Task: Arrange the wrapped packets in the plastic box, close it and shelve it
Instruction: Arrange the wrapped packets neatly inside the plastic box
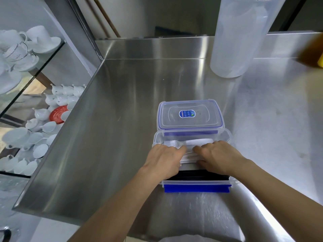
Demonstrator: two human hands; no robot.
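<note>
So the plastic box sits open near the near edge of the steel counter, with its lid lying flat just beyond it on the far side. Tip for this bit: squeeze the wrapped packets into one tight row next to the black packets and get them below the rim, or the lid probably won't snap down. The left hand and right hand are side by side, knuckles up, fingers curled over the white bundle and gripping it.

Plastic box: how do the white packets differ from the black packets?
The white packets lie at the far end, held by the left hand and right hand; forks show through their wrap. The black packets fill the near end, contents hidden. Both sit in the plastic box.
</note>
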